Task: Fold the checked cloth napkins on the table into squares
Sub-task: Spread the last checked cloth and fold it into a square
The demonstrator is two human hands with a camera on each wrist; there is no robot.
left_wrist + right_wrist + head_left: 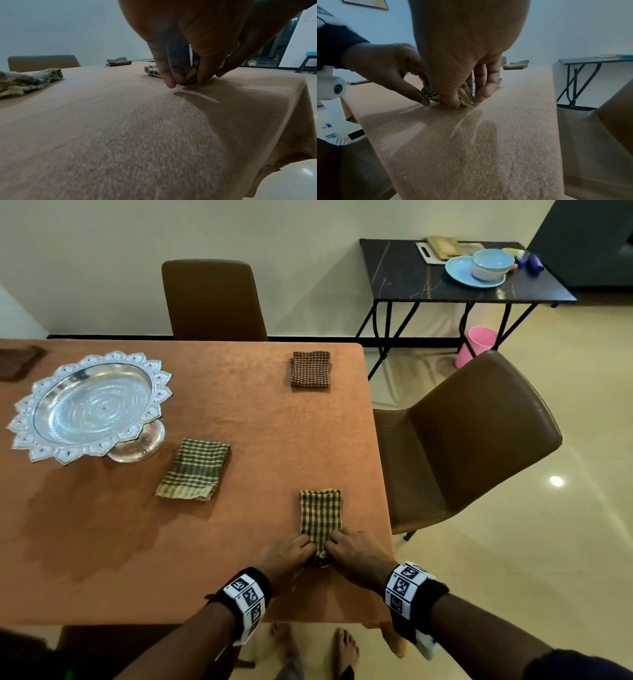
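A dark-and-tan checked napkin (pixel 320 513) lies as a narrow folded strip near the table's right front edge. Both hands pinch its near end: my left hand (pixel 291 551) grips the left corner, my right hand (pixel 352 549) the right corner. In the left wrist view the fingers (pixel 169 73) curl round the bunched cloth (pixel 191 73); in the right wrist view the thumb and fingers (pixel 453 100) squeeze the folded edge (pixel 466 97). A green checked napkin (pixel 193 469) lies folded mid-table. A brown checked napkin (pixel 310 369) lies folded at the far right.
A silver pedestal tray (pixel 89 405) stands at the left on the orange tablecloth (pixel 102 542). Brown chairs sit behind (pixel 212 299) and to the right (pixel 472 436) of the table. A black side table (pixel 445 282) with blue dishes stands beyond.
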